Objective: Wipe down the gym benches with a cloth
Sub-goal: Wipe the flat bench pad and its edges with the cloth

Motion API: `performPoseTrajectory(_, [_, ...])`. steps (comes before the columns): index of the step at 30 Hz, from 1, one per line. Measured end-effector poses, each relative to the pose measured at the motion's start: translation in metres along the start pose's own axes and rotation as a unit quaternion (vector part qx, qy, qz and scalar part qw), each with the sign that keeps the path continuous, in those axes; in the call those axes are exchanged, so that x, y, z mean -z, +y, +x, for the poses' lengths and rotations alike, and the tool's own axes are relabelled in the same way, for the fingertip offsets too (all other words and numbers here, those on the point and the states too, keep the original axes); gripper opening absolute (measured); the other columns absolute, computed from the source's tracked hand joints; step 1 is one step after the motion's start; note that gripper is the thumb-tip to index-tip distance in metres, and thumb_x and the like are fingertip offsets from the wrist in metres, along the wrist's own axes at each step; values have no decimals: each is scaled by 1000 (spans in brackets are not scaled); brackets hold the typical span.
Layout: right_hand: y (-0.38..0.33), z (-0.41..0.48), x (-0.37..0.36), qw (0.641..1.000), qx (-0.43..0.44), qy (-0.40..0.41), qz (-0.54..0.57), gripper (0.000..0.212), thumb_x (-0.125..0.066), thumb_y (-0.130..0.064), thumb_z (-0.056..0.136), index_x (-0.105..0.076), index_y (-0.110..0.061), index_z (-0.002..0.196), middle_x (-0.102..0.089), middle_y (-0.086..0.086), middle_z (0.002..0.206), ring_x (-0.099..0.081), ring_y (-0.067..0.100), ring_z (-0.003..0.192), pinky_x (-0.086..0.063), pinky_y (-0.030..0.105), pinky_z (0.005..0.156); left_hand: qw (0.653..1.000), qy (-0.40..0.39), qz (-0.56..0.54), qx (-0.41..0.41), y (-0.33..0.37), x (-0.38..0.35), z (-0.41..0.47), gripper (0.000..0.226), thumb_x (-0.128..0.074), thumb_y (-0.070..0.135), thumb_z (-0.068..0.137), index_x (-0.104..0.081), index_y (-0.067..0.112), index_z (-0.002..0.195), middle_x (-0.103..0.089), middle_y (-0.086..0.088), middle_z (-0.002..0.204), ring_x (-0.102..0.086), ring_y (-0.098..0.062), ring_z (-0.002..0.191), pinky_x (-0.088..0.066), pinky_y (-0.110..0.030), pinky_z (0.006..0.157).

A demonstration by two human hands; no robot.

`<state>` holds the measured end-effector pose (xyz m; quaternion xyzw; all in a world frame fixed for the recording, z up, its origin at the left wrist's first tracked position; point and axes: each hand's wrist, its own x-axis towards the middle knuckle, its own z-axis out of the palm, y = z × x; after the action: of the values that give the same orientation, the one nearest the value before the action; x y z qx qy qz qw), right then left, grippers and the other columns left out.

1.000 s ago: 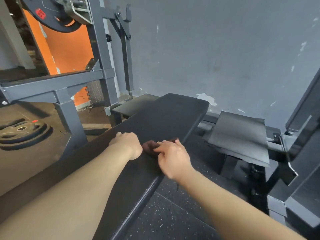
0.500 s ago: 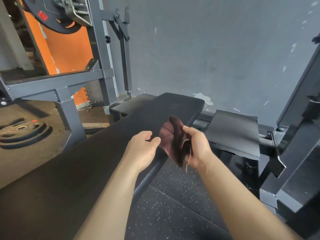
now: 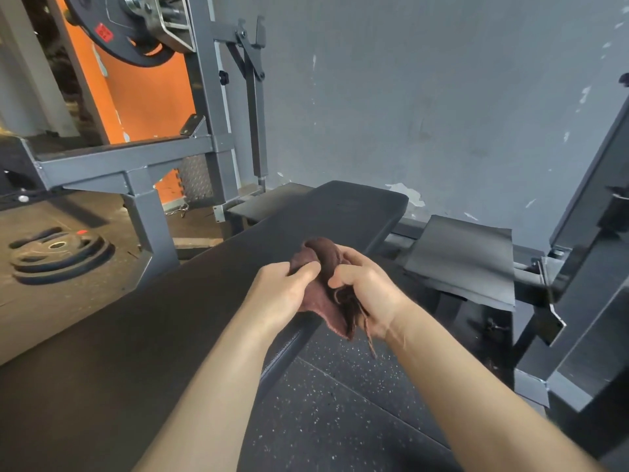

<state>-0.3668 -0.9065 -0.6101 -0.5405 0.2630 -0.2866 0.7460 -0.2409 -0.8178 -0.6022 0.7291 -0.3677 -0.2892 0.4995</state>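
Observation:
A long black padded bench [image 3: 190, 301] runs from the lower left toward the grey wall. Above its right edge I hold a bunched dark maroon cloth [image 3: 321, 294] in both hands, clear of the pad. My left hand [image 3: 282, 291] pinches the cloth's left side with thumb and fingers. My right hand [image 3: 367, 291] grips its right side, and frayed threads hang below that palm.
A grey steel rack [image 3: 143, 165] with a loaded plate [image 3: 115, 32] stands at the left. Weight plates [image 3: 58, 255] lie stacked on the floor. A black footplate [image 3: 459, 264] and dark frame [image 3: 585, 284] sit to the right. Speckled rubber floor [image 3: 333, 413] lies below.
The cloth was lifted off the bench pad by my right hand. My left hand then closed in and took hold of its left side.

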Motion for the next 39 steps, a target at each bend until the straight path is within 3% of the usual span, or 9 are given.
performPoseTrajectory(3, [-3, 2, -2, 998, 16, 33, -54, 38, -51, 1, 81, -66, -10, 115, -72, 19, 107, -69, 31, 93, -58, 48, 85, 998, 52, 8, -21, 5, 2, -5, 26, -63, 36, 96, -74, 15, 86, -75, -6, 86, -71, -20, 81, -47, -29, 65])
performPoseTrajectory(7, [-6, 6, 6, 997, 16, 47, -64, 32, -53, -1, 79, -72, -6, 104, -72, 16, 94, -65, 29, 86, -54, 42, 81, 996, 78, 9, -37, 13, 7, -10, 25, -61, 32, 94, -70, 12, 82, -71, -7, 82, -64, -20, 75, -43, -32, 62])
performPoseTrajectory(13, [-4, 12, 21, 985, 47, 133, -94, 17, -64, -5, 77, -72, -2, 91, -77, 12, 95, -70, 28, 94, -51, 44, 98, 994, 97, -13, -48, 21, 19, -15, 24, -60, 34, 95, -74, 15, 96, -75, -8, 100, -70, -26, 98, -56, -49, 91])
performPoseTrajectory(18, [7, 13, 20, 964, 109, 179, -166, 9, -75, -9, 87, -73, -14, 79, -75, -2, 79, -67, 11, 76, -53, 23, 74, 993, 79, 20, -85, 22, 20, -19, 31, -62, 38, 91, -71, 10, 100, -73, -12, 100, -70, -30, 96, -55, -54, 88])
performPoseTrajectory(22, [5, 14, 20, 975, 80, 174, -110, 2, -74, -9, 85, -75, -11, 85, -78, 7, 92, -71, 17, 87, -56, 31, 84, 994, 68, 14, -80, 23, 21, -18, 25, -64, 38, 91, -71, 16, 98, -74, -7, 96, -71, -24, 94, -56, -52, 89])
performPoseTrajectory(29, [-2, 10, 21, 987, 7, 84, 134, 25, -59, -10, 94, -68, -5, 117, -72, 12, 119, -67, 28, 111, -57, 44, 95, 995, 71, -3, -64, 17, 25, -14, 20, -71, 34, 91, -68, 19, 103, -73, -1, 103, -69, -14, 98, -56, -41, 91])
performPoseTrajectory(32, [-5, 8, 18, 986, 22, 72, 148, 29, -57, -12, 97, -66, -5, 123, -72, 12, 122, -67, 26, 107, -58, 40, 89, 996, 70, 9, -61, 16, 24, -14, 20, -74, 34, 85, -69, 19, 98, -75, -2, 97, -73, -18, 92, -58, -48, 91])
performPoseTrajectory(37, [-8, 9, 19, 992, 52, 71, 92, 24, -59, -19, 101, -69, -9, 120, -73, 14, 119, -67, 32, 117, -52, 49, 103, 999, 31, -23, -16, 15, 22, -16, 50, -69, 63, 78, -75, 17, 96, -75, -3, 105, -70, -22, 104, -50, -46, 98])
performPoseTrajectory(39, [-8, 10, 18, 992, 68, 86, 61, 20, -58, -20, 102, -73, -11, 112, -75, 9, 115, -68, 28, 116, -52, 45, 104, 998, 43, -50, -15, 15, 22, -16, 42, -71, 55, 81, -75, 16, 95, -76, -4, 104, -70, -24, 105, -50, -46, 98])
